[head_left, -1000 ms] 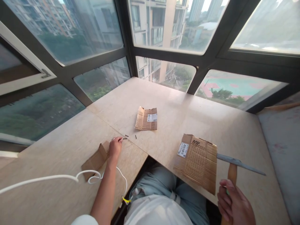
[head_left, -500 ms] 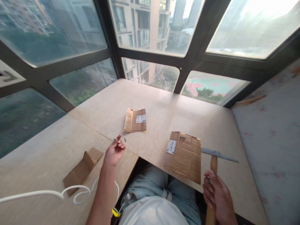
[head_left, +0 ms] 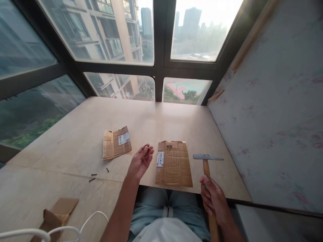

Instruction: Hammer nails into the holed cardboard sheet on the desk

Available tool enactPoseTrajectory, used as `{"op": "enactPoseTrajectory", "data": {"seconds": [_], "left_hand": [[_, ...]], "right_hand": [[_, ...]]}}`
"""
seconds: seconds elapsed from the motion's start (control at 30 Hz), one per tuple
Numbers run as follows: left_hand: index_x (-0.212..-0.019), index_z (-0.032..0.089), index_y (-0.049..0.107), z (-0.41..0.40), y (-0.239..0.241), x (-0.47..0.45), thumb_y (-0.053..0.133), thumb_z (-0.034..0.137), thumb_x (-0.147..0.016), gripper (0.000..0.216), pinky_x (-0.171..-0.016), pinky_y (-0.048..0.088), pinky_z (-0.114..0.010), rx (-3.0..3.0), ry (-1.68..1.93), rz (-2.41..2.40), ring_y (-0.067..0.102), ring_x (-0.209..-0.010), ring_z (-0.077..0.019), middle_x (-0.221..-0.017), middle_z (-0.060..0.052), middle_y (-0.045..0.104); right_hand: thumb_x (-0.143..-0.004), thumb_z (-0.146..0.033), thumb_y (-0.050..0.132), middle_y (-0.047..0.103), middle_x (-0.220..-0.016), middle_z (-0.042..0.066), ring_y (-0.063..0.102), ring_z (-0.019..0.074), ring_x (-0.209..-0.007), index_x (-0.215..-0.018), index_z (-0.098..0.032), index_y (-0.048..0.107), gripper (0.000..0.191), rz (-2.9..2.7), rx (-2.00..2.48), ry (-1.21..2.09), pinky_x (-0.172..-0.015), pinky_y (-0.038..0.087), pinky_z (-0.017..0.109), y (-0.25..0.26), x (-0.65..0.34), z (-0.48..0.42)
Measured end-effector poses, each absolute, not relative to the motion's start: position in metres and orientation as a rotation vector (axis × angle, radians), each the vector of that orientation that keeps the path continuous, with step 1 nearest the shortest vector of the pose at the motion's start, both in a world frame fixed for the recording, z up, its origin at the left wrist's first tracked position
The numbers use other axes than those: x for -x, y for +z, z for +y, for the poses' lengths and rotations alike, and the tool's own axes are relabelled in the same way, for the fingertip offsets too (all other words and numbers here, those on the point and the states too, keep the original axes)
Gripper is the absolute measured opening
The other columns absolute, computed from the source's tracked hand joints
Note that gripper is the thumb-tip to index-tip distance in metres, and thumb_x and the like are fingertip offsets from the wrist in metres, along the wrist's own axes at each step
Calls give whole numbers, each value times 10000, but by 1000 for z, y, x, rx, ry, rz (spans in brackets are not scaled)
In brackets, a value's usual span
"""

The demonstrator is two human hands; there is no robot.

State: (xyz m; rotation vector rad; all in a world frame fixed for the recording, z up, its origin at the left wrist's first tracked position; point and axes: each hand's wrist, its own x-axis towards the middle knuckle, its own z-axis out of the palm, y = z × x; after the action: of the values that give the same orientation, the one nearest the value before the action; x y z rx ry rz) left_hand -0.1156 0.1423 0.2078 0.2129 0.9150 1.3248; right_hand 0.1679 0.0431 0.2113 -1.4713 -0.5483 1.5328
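My left hand [head_left: 141, 160] is raised over the table just left of a flat piece of cardboard [head_left: 176, 166], its fingers pinched together. A small dark nail seems to show at the fingertips, mostly hidden by them. On the right, my right hand [head_left: 213, 196] is wrapped round the wooden handle of a hammer [head_left: 207, 168]. The hammer's grey metal head is up, to the right of the cardboard. Left of my left forearm, three dark nails lie loose on the table: one nail [head_left: 107, 169] apart, the other two close together.
A second cardboard piece [head_left: 112, 148] with a label lies farther left on the pale wooden table [head_left: 143, 117]. Folded brown cardboard [head_left: 63, 208] and a white cable [head_left: 25, 232] are at lower left. Windows stand behind; a floral-papered wall [head_left: 257, 131] bounds the right.
The view has turned right. My left hand has moved from beside the loose nails toward the nearer cardboard, uncovering more nails. My right hand still grips the hammer.
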Motion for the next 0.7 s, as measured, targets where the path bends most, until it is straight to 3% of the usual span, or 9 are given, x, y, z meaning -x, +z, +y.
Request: {"op": "enactPoseTrajectory", "data": {"seconds": [0.13,0.2,0.4,0.6,0.7], "left_hand": [[-1140,149,614,160,209,87,735,328,-786,414,-741,605,-314,-639,1319,1047,741,-851,-209,-958,-106,764],[-1137,128,619,170,207,77,735,401,-772,471,-778,591,-353,-809,1333,1120,736,-877,-233,-936,-124,766],[-917,149,726,199,194,63,726,423,-765,313,-822,558,-361,-1311,1288,1292,709,-877,-221,-954,-108,759],[-851,220,765,222,186,57,722,347,-770,157,-964,486,-398,-1743,1182,1275,652,-1010,-224,-987,-73,736],[-840,225,766,228,182,53,712,315,-767,128,-941,499,-386,-1774,1093,1254,654,-1002,-219,-1011,-76,725]], "right_hand": [[-714,-665,691,319,-488,-142,174,11,-294,-819,-218,481,505,-548,1479,1545,-202,231,120,207,-172,44],[-711,-669,689,323,-487,-143,178,12,-289,-822,-220,480,508,-549,1483,1549,-202,234,122,206,-173,44],[-713,-685,675,334,-487,-141,179,11,-291,-828,-220,479,518,-526,1482,1558,-203,234,121,205,-179,40],[-648,-712,702,326,-477,-142,180,9,-287,-806,-218,480,565,-504,1522,1542,-199,230,124,203,-188,40],[-644,-711,704,319,-480,-141,177,8,-290,-813,-217,487,564,-499,1528,1545,-200,229,123,202,-191,40]]}}
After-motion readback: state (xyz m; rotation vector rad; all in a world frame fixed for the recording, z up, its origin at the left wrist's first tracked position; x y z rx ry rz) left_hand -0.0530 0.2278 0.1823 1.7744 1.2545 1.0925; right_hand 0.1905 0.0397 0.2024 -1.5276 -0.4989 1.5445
